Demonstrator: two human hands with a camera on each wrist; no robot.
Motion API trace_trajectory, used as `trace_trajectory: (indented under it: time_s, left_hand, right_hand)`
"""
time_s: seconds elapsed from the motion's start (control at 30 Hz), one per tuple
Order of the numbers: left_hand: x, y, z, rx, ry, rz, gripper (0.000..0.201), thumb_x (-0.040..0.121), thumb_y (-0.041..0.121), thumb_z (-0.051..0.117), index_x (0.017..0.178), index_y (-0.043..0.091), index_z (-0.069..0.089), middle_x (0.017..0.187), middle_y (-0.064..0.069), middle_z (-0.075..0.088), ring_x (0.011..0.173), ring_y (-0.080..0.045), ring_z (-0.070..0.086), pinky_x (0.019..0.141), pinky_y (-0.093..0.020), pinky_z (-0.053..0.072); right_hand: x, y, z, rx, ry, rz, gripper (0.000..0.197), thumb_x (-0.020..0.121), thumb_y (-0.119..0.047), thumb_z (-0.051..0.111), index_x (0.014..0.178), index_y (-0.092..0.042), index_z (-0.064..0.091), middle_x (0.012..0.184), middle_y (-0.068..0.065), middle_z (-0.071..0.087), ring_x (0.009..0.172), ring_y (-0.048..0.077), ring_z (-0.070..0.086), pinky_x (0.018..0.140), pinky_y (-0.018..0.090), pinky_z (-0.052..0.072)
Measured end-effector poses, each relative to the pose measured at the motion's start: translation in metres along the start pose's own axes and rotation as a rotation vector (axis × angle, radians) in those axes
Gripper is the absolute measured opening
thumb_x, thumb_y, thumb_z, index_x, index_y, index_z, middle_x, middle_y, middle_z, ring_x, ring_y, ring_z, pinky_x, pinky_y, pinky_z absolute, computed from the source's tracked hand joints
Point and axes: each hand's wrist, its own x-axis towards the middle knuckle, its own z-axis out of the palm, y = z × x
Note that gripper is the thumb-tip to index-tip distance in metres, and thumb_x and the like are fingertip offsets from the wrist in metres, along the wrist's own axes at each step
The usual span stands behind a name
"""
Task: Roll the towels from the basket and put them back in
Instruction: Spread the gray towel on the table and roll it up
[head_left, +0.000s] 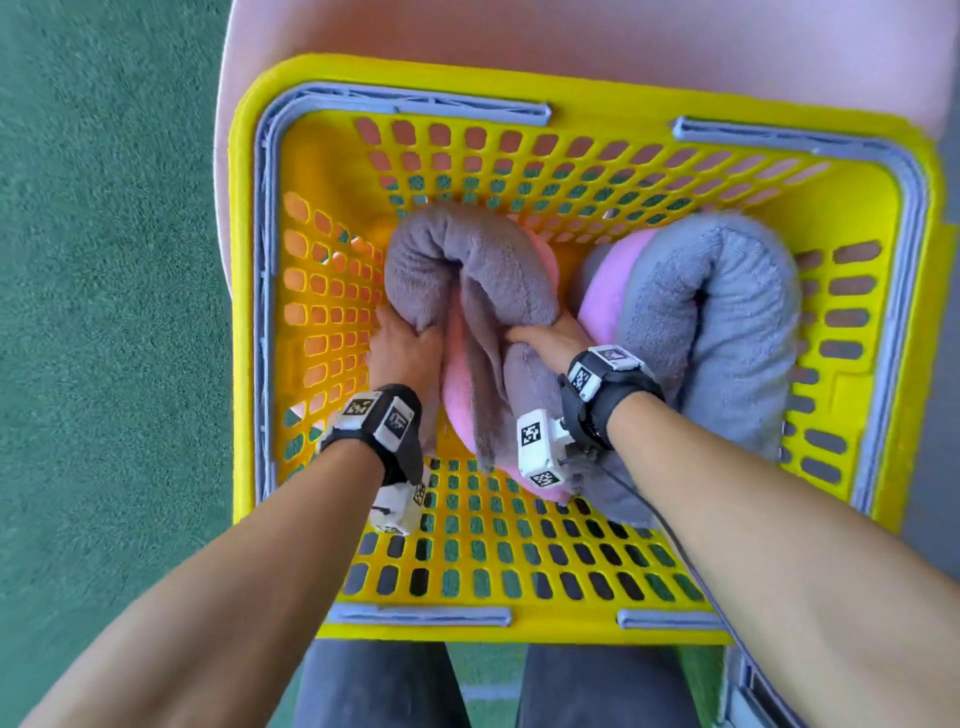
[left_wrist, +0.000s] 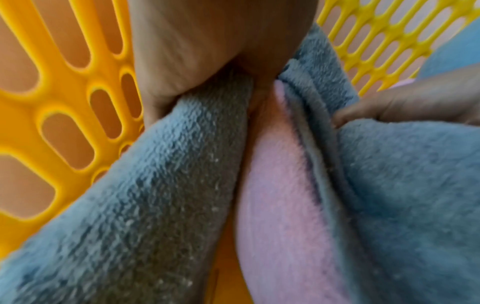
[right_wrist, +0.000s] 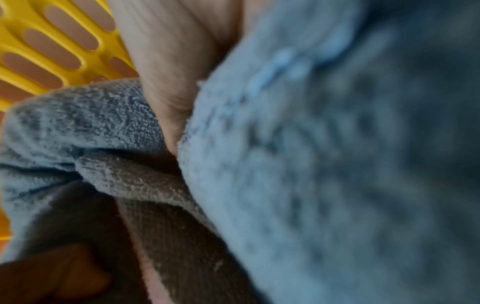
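Head view looks straight down into the yellow basket (head_left: 519, 561), where two rolled towels lie side by side on the perforated floor. Both hands are on the left roll (head_left: 467, 270) — a grey towel with a pink layer showing inside, bent over into a hump at its far end. Its near end trails toward the person, grey and pink folds loose between the wrists. The left hand (head_left: 402, 345) grips the roll's left flank, fingers tucked into the grey pile next to the basket's left wall; the left wrist view confirms the thumb and fingers (left_wrist: 166, 86) closed on a grey fold, pink cloth just beside them. The right hand (head_left: 545, 338) grips the roll's right side, its fingers buried in the fabric, and the right wrist view shows a finger (right_wrist: 168, 115) pressed between two grey folds. Just right of that hand lies the second roll (head_left: 727, 322), a paler grey-blue towel with pink at its inner edge, curved the same way and resting near the right wall.

Blue-grey handles (head_left: 467, 106) lie folded flat along the rim. Under the basket is a pale pink seat (head_left: 571, 31), and around it green carpet (head_left: 104, 260).
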Motion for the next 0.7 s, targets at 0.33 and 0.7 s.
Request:
trace_trajectory:
  time_s: [0.33, 0.7]
  left_hand:
    - [-0.029, 0.020, 0.003, -0.257, -0.218, -0.124, 0.077, 0.060, 0.053, 0.070, 0.117, 0.013, 0.038, 0.122, -0.009, 0.050, 0.113, -0.030, 0.049, 0.099, -0.048, 0.041]
    - [0.004, -0.007, 0.024, -0.537, -0.096, -0.175, 0.067, 0.044, 0.029, 0.083, 0.106, 0.012, 0.066, 0.097, -0.003, 0.071, 0.089, -0.021, 0.068, 0.079, -0.041, 0.057]
  right_hand:
    - [-0.024, -0.006, -0.018, 0.111, 0.187, -0.002, 0.053, 0.086, -0.034, 0.066, 0.127, -0.003, 0.055, 0.129, 0.013, 0.060, 0.119, 0.026, 0.055, 0.079, 0.017, 0.035]
    - [0.009, 0.001, -0.001, -0.099, -0.084, 0.081, 0.034, 0.072, -0.033, 0.075, 0.096, -0.010, 0.069, 0.088, 0.001, 0.061, 0.062, 0.010, 0.054, 0.045, 0.010, 0.039]
